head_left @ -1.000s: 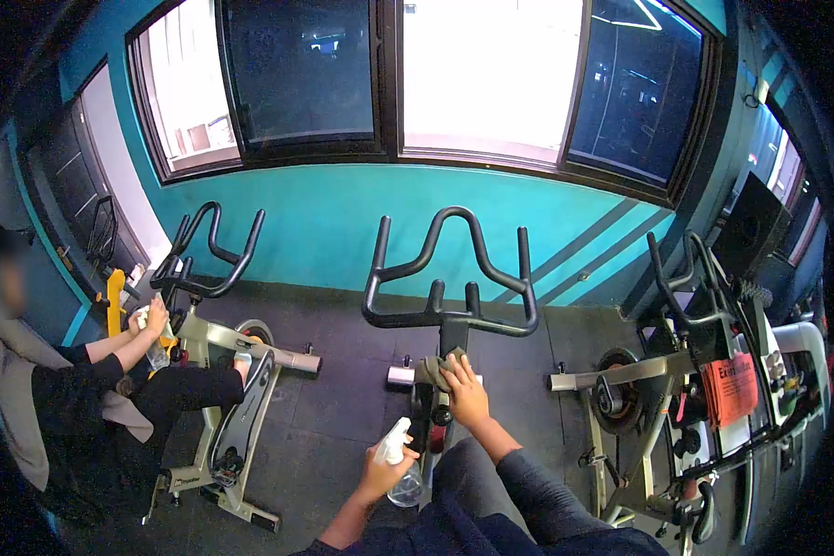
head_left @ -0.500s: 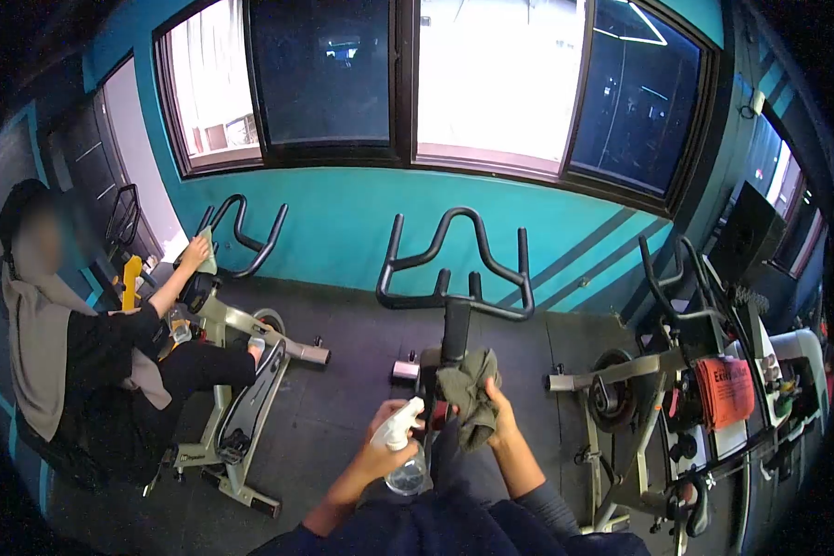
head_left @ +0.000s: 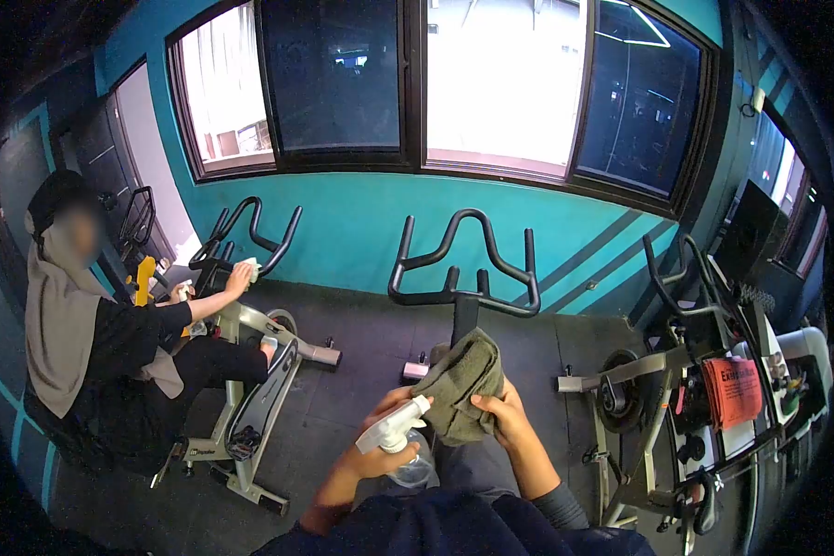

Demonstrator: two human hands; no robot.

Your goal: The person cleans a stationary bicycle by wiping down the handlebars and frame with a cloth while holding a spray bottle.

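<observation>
A clear spray bottle with a white trigger head is in my left hand, its nozzle against the left edge of the cloth. The olive-green cloth is pinched at its lower right by my right hand, thumb on top, and hangs folded between my hands. Just beyond it stands an exercise bike's black handlebar; the cloth and my body hide much of that bike.
At the left, another person on a bike holds a pale cloth at its handlebar. A third bike stands at the right, with a red sign near it. Windows line the teal wall ahead.
The cloth has gone from crumpled to more spread out and now meets the spray head. The other person's cloth hand has moved right and down. The view has shifted slightly left.
</observation>
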